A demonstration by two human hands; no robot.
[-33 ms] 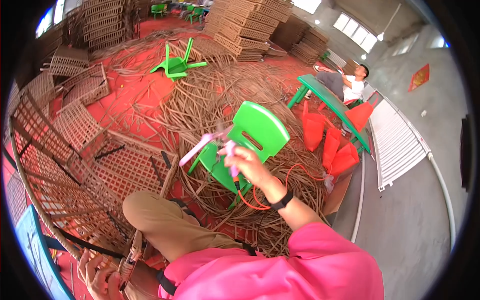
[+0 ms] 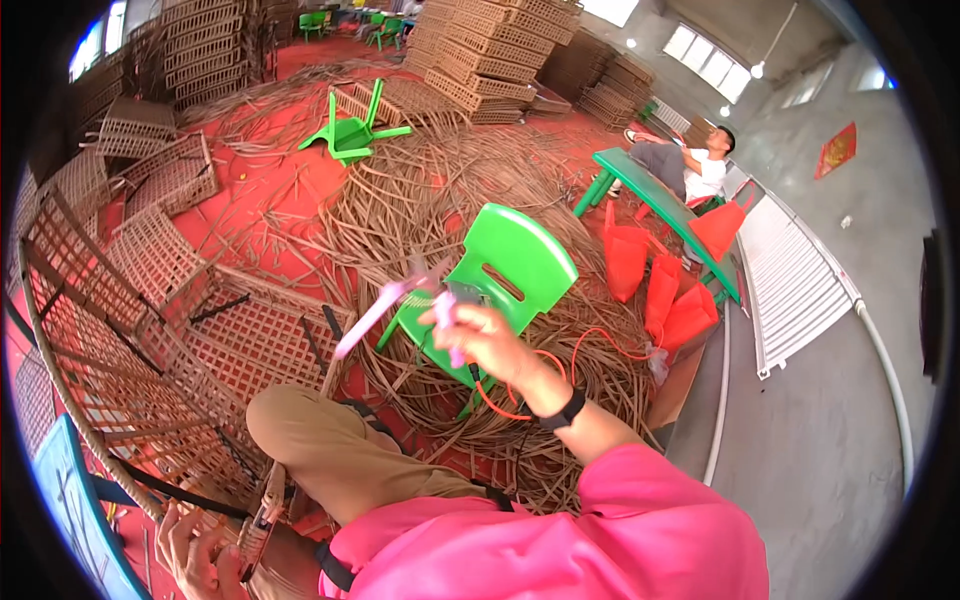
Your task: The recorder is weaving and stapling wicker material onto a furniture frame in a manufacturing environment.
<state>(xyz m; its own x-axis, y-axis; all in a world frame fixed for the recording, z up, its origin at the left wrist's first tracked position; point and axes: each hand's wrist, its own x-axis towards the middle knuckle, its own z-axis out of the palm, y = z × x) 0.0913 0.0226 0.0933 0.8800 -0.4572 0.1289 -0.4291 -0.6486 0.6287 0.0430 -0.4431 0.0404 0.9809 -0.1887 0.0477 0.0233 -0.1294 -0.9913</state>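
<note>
My right hand [image 2: 478, 338] is closed round one pink-purple handle of a tool with two long handles [image 2: 368, 318]. The handles stand apart and are blurred by motion, and an orange cord [image 2: 490, 402] runs from the lower end of the gripped one. This hand is raised in front of a green plastic chair [image 2: 520, 250]. At the lower left, my left hand [image 2: 195, 553] has its fingers curled at the rim of a large woven lattice basket [image 2: 130, 370], which leans by my knee. A woven band end [image 2: 262, 515] rises next to these fingers.
Loose brown strips [image 2: 400, 210] cover the floor around the chair. Woven panels [image 2: 265, 330] lie to the left. An overturned green chair [image 2: 352, 135] and stacked lattice crates [image 2: 490, 50] stand beyond. A person [image 2: 708, 170] sits by a green table [image 2: 660, 195] near red bags [image 2: 628, 262].
My right hand has shifted a little to the left and down with the pink-handled tool, and its free handle has swung lower left. My left hand stays at the basket rim.
</note>
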